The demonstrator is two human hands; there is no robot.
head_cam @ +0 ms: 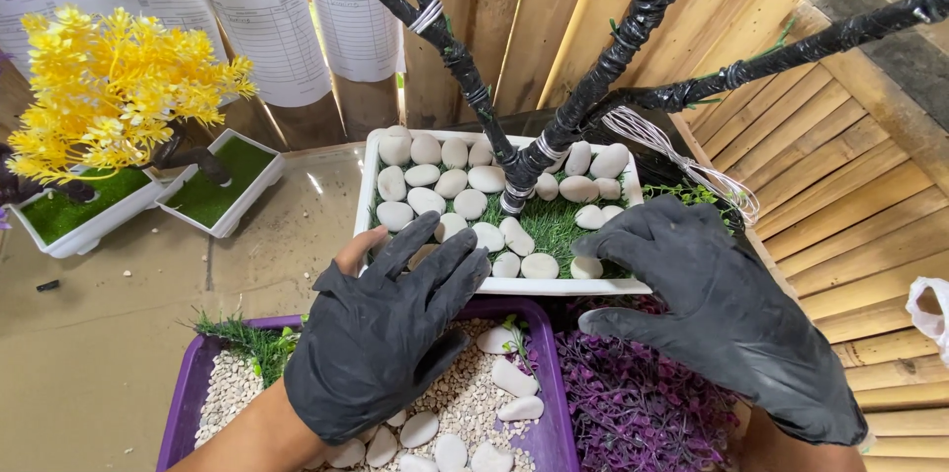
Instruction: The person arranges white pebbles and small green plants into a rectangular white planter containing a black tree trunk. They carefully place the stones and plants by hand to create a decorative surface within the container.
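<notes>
Our two black-gloved hands work at the near rim of a white rectangular planter, where white pebbles are being laid over a bed of artificial grass around the foot of a black-taped wire tree. Our left hand lies fingers spread and loosely curled over the planter's front left edge, one glove tip torn so a bare fingertip shows; we cannot tell whether a pebble sits beneath the palm. Our right hand arches over the front right corner, fingers fanned and bent downward onto the grass, gripping nothing that we can see. The stones already cover the back and left of the bed, touching or nearly so, while green still shows near the trunk and toward the right front. We judge that the work goes best by pressing each stone flat into the turf, close beside its neighbour, and by keeping our wrists low so the sleeves and the loose coil of silver wire on the right branch do not snag. Spare stones lie ready in the purple tray of gravel just below our left hand, beside purple foliage; a finished yellow tree stands well apart at left.
</notes>
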